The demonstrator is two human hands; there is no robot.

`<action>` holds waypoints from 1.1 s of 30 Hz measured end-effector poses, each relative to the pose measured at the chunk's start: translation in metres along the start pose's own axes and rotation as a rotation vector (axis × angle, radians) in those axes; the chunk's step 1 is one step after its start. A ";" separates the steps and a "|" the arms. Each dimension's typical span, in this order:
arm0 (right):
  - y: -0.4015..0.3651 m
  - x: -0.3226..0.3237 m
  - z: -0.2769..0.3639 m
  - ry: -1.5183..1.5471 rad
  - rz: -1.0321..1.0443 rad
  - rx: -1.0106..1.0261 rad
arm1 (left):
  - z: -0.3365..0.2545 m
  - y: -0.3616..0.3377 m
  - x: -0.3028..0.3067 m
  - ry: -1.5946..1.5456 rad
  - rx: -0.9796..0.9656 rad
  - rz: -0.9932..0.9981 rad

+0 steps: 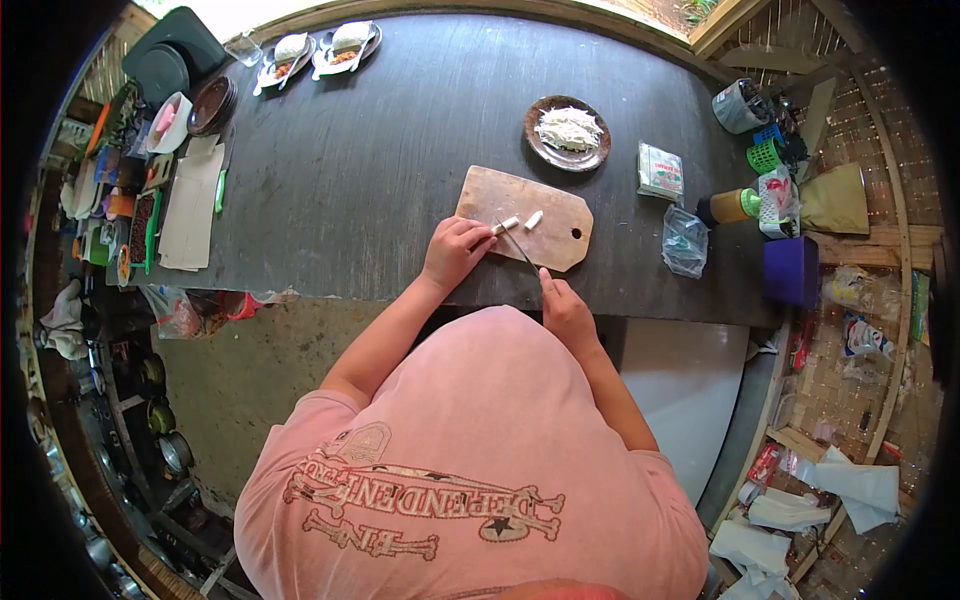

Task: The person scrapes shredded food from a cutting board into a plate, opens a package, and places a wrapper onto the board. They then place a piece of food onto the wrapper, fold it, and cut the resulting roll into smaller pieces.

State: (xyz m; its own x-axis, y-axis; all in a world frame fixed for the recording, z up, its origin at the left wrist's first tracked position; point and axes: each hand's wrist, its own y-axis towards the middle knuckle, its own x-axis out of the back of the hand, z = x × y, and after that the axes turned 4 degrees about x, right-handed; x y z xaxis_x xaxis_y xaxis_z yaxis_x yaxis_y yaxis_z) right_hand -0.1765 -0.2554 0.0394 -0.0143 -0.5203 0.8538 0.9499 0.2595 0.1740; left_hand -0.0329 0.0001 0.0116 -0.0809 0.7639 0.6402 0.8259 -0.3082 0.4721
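Observation:
A wooden cutting board [485, 187] with a hole in one corner lies near the table's front edge. My left hand [460, 252] rests on its left side, fingers closed on a white stick-shaped piece of food [509, 224]. In my right hand [568, 314] is the handle of a knife [522, 250], its blade slanting across the board and meeting that piece. A second white piece [534, 220] lies loose just right of the blade. Beyond the board stands a brown plate [537, 143] heaped with white shreds [570, 129].
Right of the board lie a square packet [660, 170] and a clear plastic bag [685, 242]. A jar [730, 206] and a purple container [791, 272] line the right edge. Two plates of food [346, 48] sit at the back left; a green-handled knife [220, 190] lies left.

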 end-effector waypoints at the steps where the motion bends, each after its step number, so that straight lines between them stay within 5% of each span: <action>1: 0.001 0.003 0.001 -0.007 0.011 -0.004 | 0.000 0.000 0.000 0.000 0.000 -0.018; 11: 0.016 -0.008 0.005 -0.117 0.139 -0.046 | 0.004 -0.004 0.000 -0.011 -0.006 0.006; 15: 0.044 -0.025 0.000 -0.173 -0.033 0.152 | 0.001 0.002 -0.001 0.002 -0.032 -0.019; 22: -0.004 0.013 -0.005 0.168 0.055 -0.099 | 0.001 0.000 0.000 0.012 -0.029 -0.019; 29: -0.048 0.038 -0.024 0.346 -0.130 -0.168 | 0.002 0.003 -0.003 0.059 0.140 -0.004; 33: -0.048 0.040 -0.034 0.371 -0.216 -0.240 | -0.005 0.024 -0.002 0.155 0.076 0.042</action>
State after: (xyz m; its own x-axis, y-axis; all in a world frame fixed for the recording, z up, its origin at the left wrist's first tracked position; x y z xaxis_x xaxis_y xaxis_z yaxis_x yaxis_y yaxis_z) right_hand -0.2116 -0.3164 0.0486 -0.1479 -0.8074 0.5712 0.9833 -0.0579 0.1728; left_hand -0.0157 -0.0116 0.0251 -0.1254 0.6527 0.7472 0.8695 -0.2903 0.3996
